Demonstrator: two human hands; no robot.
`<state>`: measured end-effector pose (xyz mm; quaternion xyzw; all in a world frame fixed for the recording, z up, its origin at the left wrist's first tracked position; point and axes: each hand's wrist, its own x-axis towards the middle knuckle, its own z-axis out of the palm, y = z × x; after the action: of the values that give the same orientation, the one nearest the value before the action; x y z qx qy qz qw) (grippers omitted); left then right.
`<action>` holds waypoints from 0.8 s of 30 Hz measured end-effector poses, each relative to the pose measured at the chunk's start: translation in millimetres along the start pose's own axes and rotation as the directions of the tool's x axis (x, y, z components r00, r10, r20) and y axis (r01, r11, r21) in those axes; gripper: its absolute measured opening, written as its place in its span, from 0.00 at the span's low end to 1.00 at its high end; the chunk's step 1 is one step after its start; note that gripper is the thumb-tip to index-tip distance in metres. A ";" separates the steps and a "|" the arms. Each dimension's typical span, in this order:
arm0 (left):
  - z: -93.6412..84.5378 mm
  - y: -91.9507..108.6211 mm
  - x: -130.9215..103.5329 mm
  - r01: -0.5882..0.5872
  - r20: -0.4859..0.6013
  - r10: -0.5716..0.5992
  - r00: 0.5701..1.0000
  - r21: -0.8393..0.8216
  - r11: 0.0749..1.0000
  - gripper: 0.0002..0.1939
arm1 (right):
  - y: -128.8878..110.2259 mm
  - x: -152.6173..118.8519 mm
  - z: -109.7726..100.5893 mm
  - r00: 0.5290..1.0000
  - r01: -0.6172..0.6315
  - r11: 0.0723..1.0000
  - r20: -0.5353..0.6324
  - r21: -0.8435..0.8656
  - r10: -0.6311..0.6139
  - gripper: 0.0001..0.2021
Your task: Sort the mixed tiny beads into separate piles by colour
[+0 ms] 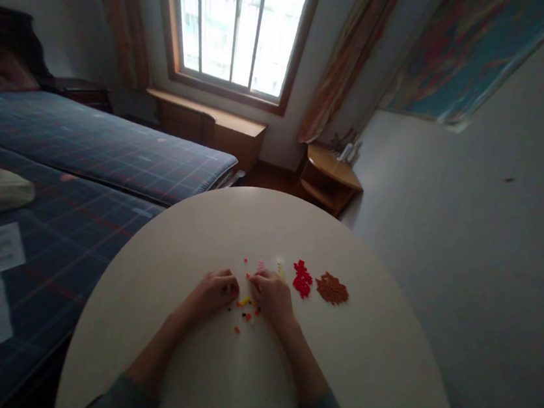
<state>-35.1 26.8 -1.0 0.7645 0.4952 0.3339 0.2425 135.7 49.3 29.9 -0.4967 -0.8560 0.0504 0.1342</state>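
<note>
Small coloured pieces lie on a round cream table (355,377). My right hand (274,296) is closed in a pinch, with a small orange piece (248,276) at its fingertips. Curled on the tabletop to its left is my left hand (217,291); whatever its fingers hold, if anything, is hidden. Between and below the hands are scattered loose pieces, among them a yellow one (244,301), an orange one (237,330) and a few black ones. Pink pieces (261,265) and pale yellow pieces (280,268) lie just beyond my right hand, partly covered by it.
Right of my right hand are a red pile (302,279) and a brown pile (332,289) of small pieces. A single orange-red piece (246,260) lies farther off. A bed (88,137) stands left of the table, a corner shelf (333,165) beyond it, a wall (467,252) at right.
</note>
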 end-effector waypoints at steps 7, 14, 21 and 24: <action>-2.2 3.1 1.1 -0.008 0.004 0.008 1.000 -0.001 1.000 0.05 | -3.9 0.9 6.5 0.999 0.021 1.000 -0.024 -0.005 -0.021 0.11; -1.4 2.1 0.9 -0.010 -0.009 0.010 1.000 0.009 1.000 0.06 | -5.3 7.0 12.7 1.000 0.002 1.000 -0.020 0.010 -0.002 0.11; 0.3 -1.9 1.1 -0.020 -0.001 0.020 1.000 0.020 1.000 0.06 | -10.7 11.8 10.4 0.999 -0.027 0.999 -0.020 0.023 0.027 0.10; 0.3 -1.9 0.9 -0.020 0.001 0.020 1.000 0.022 1.000 0.06 | -12.8 11.6 8.4 1.000 0.002 0.999 -0.019 0.035 -0.002 0.10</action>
<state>-35.7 28.3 -2.2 0.7722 0.4911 0.3303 0.2310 117.2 53.2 26.8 -0.4939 -0.8541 0.0604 0.1512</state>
